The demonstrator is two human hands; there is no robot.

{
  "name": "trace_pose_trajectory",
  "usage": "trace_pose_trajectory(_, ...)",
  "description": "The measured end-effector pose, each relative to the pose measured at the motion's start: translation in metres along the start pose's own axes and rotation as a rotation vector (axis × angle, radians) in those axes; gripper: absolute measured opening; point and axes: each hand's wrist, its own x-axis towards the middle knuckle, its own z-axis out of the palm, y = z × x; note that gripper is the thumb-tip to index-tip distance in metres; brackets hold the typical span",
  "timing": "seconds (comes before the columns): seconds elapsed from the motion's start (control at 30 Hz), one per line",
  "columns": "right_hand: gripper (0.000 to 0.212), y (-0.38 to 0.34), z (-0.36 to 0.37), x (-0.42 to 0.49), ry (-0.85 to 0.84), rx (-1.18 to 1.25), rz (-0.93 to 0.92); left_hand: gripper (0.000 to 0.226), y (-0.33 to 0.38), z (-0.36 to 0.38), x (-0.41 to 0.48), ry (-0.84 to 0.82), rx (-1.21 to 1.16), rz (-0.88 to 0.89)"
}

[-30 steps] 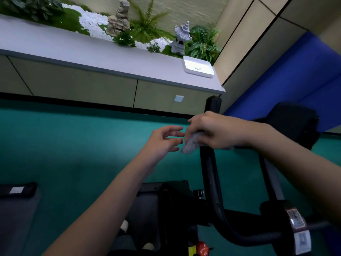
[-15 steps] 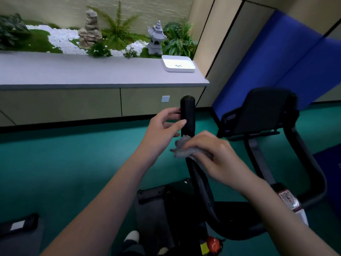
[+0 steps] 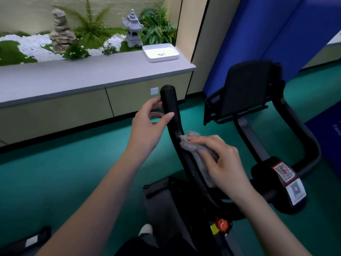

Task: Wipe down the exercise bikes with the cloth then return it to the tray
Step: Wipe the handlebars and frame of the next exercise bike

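On a gym floor beside a long counter, the left hand [image 3: 147,124] now steadies a black handlebar [image 3: 170,109], thumb and fingers loosely curled around its upper end; a second ago it hovered clear. Just right, the right hand [image 3: 219,159] has slid the grey cloth [image 3: 191,146] down the bar, fingers pressed flat over it. Wiping looks mid-stroke, with the bike's lower frame likely still to do. Well beyond, the white tray [image 3: 171,57] waits on the counter [image 3: 73,78].
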Motion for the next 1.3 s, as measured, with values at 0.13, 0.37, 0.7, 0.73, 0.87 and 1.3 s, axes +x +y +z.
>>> trace_pose_trajectory(0.13, 0.036, 0.002, -0.02, -0.018, -0.029, 0.072, 0.123, 0.053, -0.009, -0.011, -0.012, 0.036, 0.607, 0.571)
trace_pose_trajectory(0.37, 0.026, -0.009, 0.01, 0.008, 0.11, 0.041, 0.086, 0.027, -0.018, -0.025, -0.014, -0.225, 0.882, 0.893)
trace_pose_trajectory(0.7, 0.029, -0.011, -0.012, -0.015, 0.069, -0.035, 0.017, 0.029, -0.017, -0.026, 0.0, -0.358, 0.839, 0.917)
trace_pose_trajectory(0.73, 0.028, -0.015, -0.009, -0.008, 0.069, -0.053, -0.029, 0.028, -0.018, -0.026, 0.002, -0.373, 0.816, 0.915)
trace_pose_trajectory(0.87, 0.021, -0.025, 0.0, 0.012, -0.176, -0.177, -0.162, 0.028, -0.017, -0.029, 0.007, -0.401, 0.778, 0.921)
trace_pose_trajectory(1.3, 0.025, -0.02, -0.012, -0.001, 0.056, -0.159, 0.046, 0.034, -0.023, -0.027, 0.003, -0.375, 0.757, 0.928)
